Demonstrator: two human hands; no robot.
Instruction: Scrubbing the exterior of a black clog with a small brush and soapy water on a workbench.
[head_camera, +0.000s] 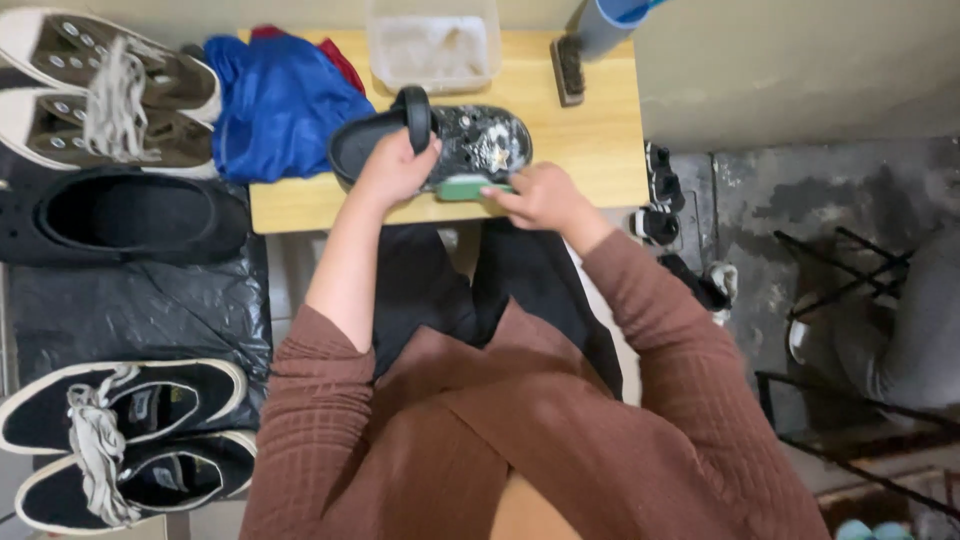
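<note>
Left hand (395, 168) grips the black clog (432, 145); right hand (540, 196) presses a green brush (465, 187) against its side.

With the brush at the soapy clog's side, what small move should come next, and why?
Probably stroke the green brush along the black clog's side: foam covers its toe, the left hand steadies it on the wooden table, and the right hand holds the brush.

Both arms reach forward, brown sleeves pushed up unevenly. The left hand (395, 168) curls in a grip, forearm bare. The right hand (540, 195) seems closed, fingers pointing left, knuckles up.
</note>
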